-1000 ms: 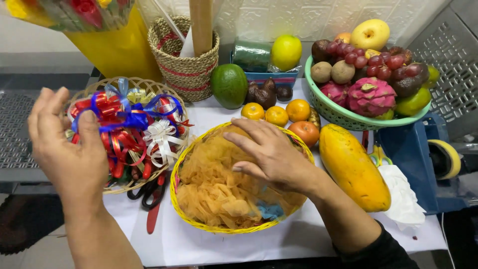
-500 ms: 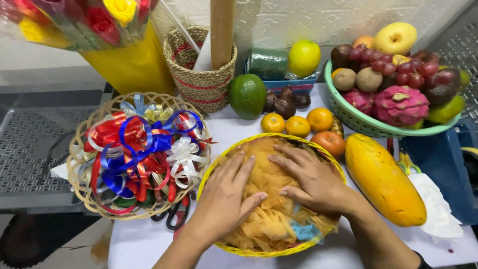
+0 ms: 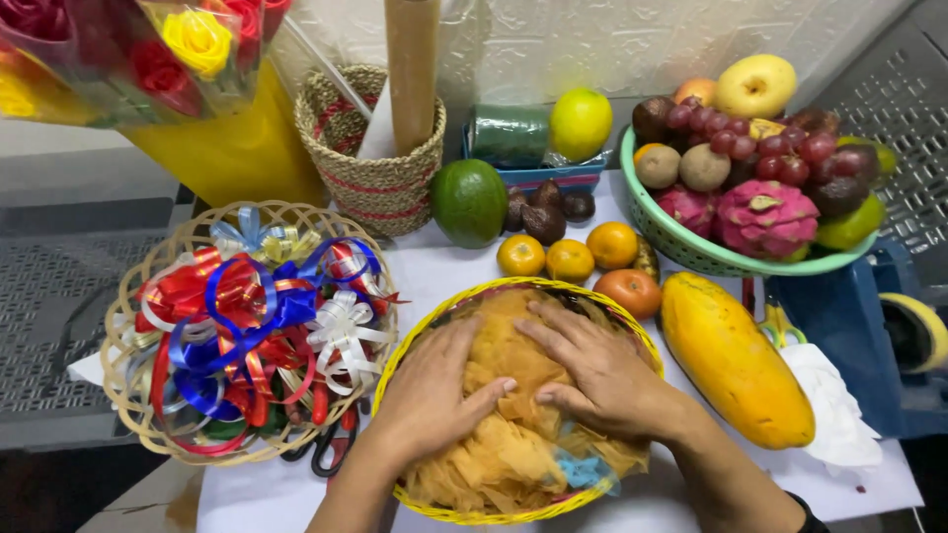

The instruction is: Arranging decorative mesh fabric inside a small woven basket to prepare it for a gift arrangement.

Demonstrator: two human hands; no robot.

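A yellow wicker basket [image 3: 446,308] sits on the white table in front of me, filled with crumpled orange netting [image 3: 504,454]. My left hand [image 3: 430,395] lies flat on the left part of the netting, fingers spread and thumb pointing right. My right hand [image 3: 597,365] presses palm-down on the right part, fingers pointing left. The two thumbs nearly meet at the middle of the pile. A bit of blue material [image 3: 583,469] shows in the netting near the basket's front rim.
A pale wicker basket [image 3: 123,375] of coloured ribbon bows stands left, black-handled scissors [image 3: 326,444] beside it. Behind: oranges [image 3: 569,259], an avocado [image 3: 469,201], a woven pot [image 3: 370,183], roses [image 3: 188,44]. Right: a papaya [image 3: 733,357], a green fruit bowl [image 3: 691,252], a blue tape dispenser [image 3: 869,326].
My left hand came down from above the ribbon basket onto the netting. Both hands now press the pile together. The view has moved closer and slightly left.
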